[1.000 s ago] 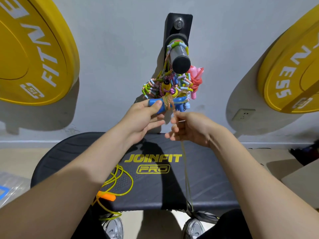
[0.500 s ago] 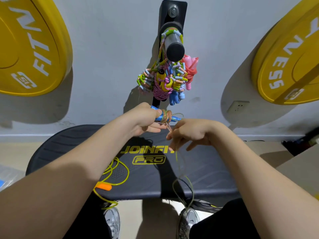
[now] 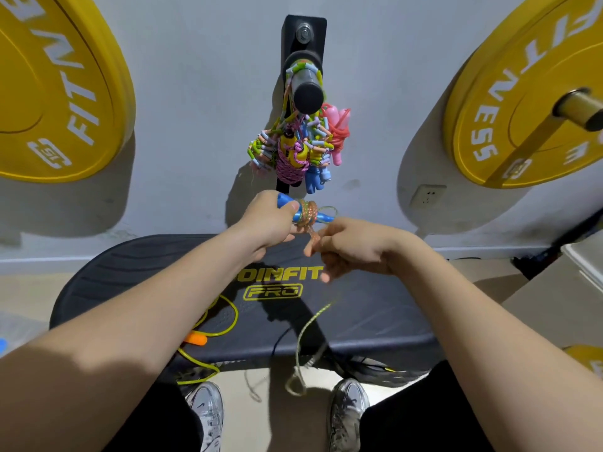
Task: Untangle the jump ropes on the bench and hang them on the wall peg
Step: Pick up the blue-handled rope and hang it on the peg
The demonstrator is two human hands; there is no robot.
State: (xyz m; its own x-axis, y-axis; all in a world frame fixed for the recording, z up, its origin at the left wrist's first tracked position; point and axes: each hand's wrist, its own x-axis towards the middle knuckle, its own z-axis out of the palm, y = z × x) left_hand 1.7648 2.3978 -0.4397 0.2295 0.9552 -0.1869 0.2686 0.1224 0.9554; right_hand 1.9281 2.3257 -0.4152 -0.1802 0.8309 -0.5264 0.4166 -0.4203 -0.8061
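Observation:
My left hand (image 3: 269, 220) grips the blue handles (image 3: 318, 217) of a jump rope, held level above the bench. Orange-green braided rope (image 3: 308, 214) is coiled around those handles. My right hand (image 3: 346, 249) pinches the braided rope just below the coil, and its loose tail (image 3: 308, 331) trails down past the bench edge to the floor. The black wall peg (image 3: 306, 93) carries a bundle of hung ropes (image 3: 293, 148), beaded, pink and red. A yellow rope with an orange handle (image 3: 195, 339) lies on the black bench (image 3: 130, 275).
Yellow weight plates hang on the wall at the left (image 3: 55, 93) and right (image 3: 522, 102). A wall socket (image 3: 427, 194) sits right of the peg. My two shoes (image 3: 205, 415) stand on the floor below the bench, beside a black cord (image 3: 368, 367).
Both hands came down from the hung bundle with the blue handles. The right hand has shifted along the braided rope, and its tail has swung and curled near the floor.

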